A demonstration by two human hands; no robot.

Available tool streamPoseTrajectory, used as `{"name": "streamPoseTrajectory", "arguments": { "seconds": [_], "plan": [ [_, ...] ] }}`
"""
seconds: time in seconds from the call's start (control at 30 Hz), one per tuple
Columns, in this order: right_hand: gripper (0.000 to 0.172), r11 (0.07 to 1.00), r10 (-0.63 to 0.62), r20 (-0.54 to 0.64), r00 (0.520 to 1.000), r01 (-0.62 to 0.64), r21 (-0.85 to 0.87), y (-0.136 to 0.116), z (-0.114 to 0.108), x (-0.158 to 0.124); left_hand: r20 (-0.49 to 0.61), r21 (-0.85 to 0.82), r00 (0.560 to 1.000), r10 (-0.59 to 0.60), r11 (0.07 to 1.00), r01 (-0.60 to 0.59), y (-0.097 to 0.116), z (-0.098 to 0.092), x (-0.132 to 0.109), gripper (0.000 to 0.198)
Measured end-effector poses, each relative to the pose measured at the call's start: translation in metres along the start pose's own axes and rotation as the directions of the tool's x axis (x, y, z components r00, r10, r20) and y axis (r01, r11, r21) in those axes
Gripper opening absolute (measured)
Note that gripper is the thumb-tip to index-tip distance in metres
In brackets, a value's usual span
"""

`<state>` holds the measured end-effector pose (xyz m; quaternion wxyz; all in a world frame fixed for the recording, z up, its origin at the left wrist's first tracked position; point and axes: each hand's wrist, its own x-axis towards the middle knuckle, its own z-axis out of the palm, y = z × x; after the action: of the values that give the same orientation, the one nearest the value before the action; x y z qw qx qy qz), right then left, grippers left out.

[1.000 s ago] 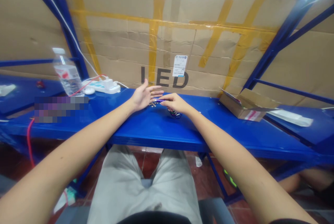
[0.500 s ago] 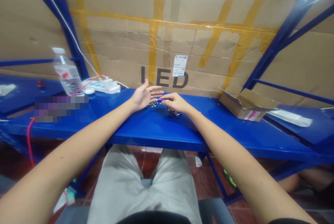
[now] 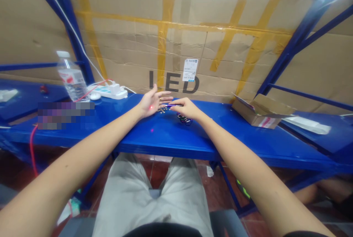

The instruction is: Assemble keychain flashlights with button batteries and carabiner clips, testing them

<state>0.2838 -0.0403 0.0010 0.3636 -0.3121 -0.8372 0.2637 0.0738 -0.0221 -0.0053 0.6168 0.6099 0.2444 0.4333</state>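
Head view: the left hand (image 3: pixel 152 101) lies palm up, fingers spread, above the blue tabletop (image 3: pixel 165 137), with a red light spot on its palm. The right hand (image 3: pixel 186 108) pinches a slim stick (image 3: pixel 172 105) that points at that palm, just above small metal pieces (image 3: pixel 162 110). Behind, a cardboard sheet (image 3: pixel 220 53) reads "LED" and bears a white label (image 3: pixel 190 69) whose print is too small to read. A water bottle (image 3: pixel 72 80) stands at the left.

The workbench (image 3: pixel 165 134) is finished in glossy blue paint; the small pieces (image 3: pixel 162 110) at centre are seen as shiny metal; the upper-frame sheet (image 3: pixel 193 45) is made of matt, creased cardboard.
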Motion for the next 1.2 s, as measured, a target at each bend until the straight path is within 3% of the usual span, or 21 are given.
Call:
{"name": "streamPoseTrajectory", "arguments": {
  "seconds": [0.7,0.87,0.93,1.0,1.1,1.2],
  "plan": [
    [0.03,0.999,0.034,-0.029,0.999,-0.034,-0.022,0.006,0.0,0.001,0.002,0.025,1.0,0.012,1.0,-0.013,0.002,0.001,-0.001,0.092],
    [0.03,0.999,-0.006,-0.041,0.999,0.003,-0.054,0.007,-0.001,0.003,-0.049,0.128,0.995,0.082,0.989,-0.075,0.001,-0.001,0.001,0.081],
    [0.026,0.994,0.0,-0.094,0.996,-0.01,-0.105,0.009,-0.002,0.004,-0.127,0.287,0.978,0.165,0.95,-0.123,-0.002,-0.002,0.003,0.067],
    [0.022,0.987,0.03,-0.15,0.988,-0.053,-0.15,0.01,-0.003,0.004,-0.152,0.5,0.949,0.276,0.85,-0.167,-0.006,-0.003,0.004,0.051],
    [0.02,0.985,0.084,-0.139,0.987,-0.104,-0.139,0.012,-0.003,0.004,-0.07,0.698,0.93,0.362,0.683,-0.213,-0.009,-0.002,0.003,0.036],
    [0.02,0.988,0.107,-0.082,0.991,-0.116,-0.104,0.014,-0.001,0.003,-0.007,0.739,0.942,0.336,0.637,-0.222,-0.009,0.0,0.001,0.031]
  ]
}}
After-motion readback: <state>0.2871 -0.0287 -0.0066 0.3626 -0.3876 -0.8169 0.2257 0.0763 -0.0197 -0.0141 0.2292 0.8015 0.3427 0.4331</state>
